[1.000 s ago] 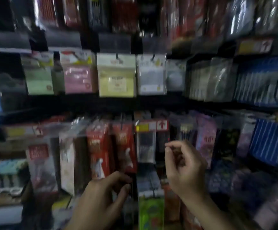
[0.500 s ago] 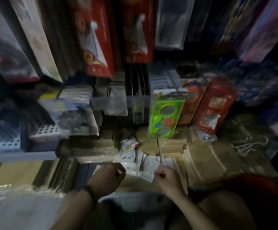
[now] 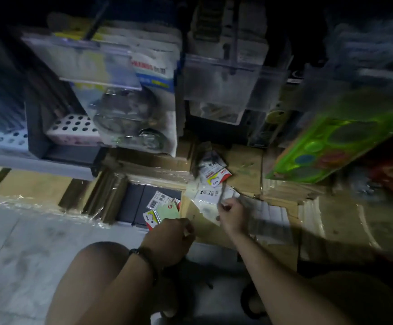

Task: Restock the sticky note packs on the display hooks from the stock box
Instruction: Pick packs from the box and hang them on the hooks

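Two hands are at work down at floor level. Our left hand (image 3: 169, 233) curls its fingers round a small fan of packs, a green sticky note pack (image 3: 168, 211) uppermost and a red-and-white pack (image 3: 150, 219) peeking out behind it. Our right hand (image 3: 233, 213) pinches the near edge of a clear-sleeved pack (image 3: 208, 199) just beside it. Beyond the right hand more loose packs (image 3: 214, 173) lie tumbled on a brown cardboard carton (image 3: 244, 165), which we take to be the stock box, though in this dim light we cannot tell its rim from the cartons around it. The step in hand, as we judge it, is gathering a handful to hang. To do it well we should pass each pack from right hand to left with its header end up and its face the same way, so the hang holes line up into one stack. The sleeves look glossy and likely slippery, so we should grip across the card and not the film. We should also take only as many as the left hand can square up (a fanned bundle will snag on a hook). Clear price-tag holders (image 3: 235, 66) and a green stencil card (image 3: 343, 137) hang above, but the sticky note hooks themselves are out of view.
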Demonstrator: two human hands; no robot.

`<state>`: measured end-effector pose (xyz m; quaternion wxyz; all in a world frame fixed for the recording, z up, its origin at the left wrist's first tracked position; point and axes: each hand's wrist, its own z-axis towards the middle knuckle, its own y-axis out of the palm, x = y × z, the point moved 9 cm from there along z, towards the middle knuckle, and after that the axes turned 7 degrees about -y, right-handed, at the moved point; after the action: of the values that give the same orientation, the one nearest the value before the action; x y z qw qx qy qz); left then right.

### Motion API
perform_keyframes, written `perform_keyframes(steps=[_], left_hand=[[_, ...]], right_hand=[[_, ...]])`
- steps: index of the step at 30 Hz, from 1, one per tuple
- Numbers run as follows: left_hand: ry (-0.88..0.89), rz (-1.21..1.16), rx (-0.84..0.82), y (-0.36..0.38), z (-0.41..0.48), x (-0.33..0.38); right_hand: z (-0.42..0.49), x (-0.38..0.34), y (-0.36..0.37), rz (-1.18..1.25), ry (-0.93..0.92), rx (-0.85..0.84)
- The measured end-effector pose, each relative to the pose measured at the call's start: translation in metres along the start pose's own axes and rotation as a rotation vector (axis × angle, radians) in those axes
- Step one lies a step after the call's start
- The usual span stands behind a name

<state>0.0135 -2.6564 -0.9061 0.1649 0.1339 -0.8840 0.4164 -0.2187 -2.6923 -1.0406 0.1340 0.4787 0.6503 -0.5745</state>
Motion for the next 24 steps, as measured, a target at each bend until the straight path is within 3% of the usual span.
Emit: perform_keyframes(steps=[6,11,19,24], left_hand=[[-0.002,-0.004,0.006,0.001,0.011,0.005],[0.001,-0.021,-0.052,0.007,0.013,0.009],[0.002,-0.021,-0.058,0.007,0.012,0.013],[-0.01,-0.036,-0.045,0.005,0.016,0.01]], right_hand=[[0.026,-0.02,0.011,-0.151,0.264,-0.02],[0.002,-0.053,-0.004,-0.282,0.358,-0.065],[0.015,-0.025,0.019,-0.093,0.473,-0.009],[0.012,-0.031,0.041,0.276,0.551,-0.239]])
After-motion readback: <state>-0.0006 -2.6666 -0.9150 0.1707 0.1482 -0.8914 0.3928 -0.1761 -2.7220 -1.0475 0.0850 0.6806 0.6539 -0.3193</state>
